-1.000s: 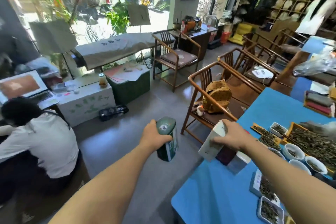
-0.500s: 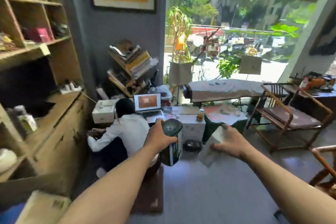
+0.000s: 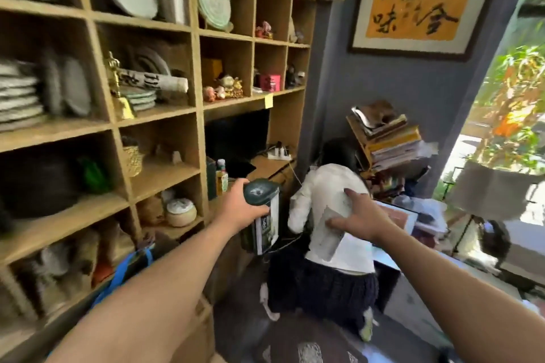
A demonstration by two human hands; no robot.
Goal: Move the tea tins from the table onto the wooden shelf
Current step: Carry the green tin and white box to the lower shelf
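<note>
— What's nearest?
— Both grips held out: left hand (image 3: 240, 209) wrapped around a dark green tea tin (image 3: 262, 215), upright; right hand (image 3: 358, 219) clamped on a white tea tin (image 3: 330, 230), tilted.
— Anything in the way?
— A crouching person (image 3: 327, 215) just beyond. The wooden shelf (image 3: 153, 118) stands left, compartments crowded.

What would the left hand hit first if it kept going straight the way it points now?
Probably the small bottle on the wooden shelf. The left hand, holding the dark green tea tin, points up and slightly right toward it. Depth is unclear, so the gap can't be judged.
</note>
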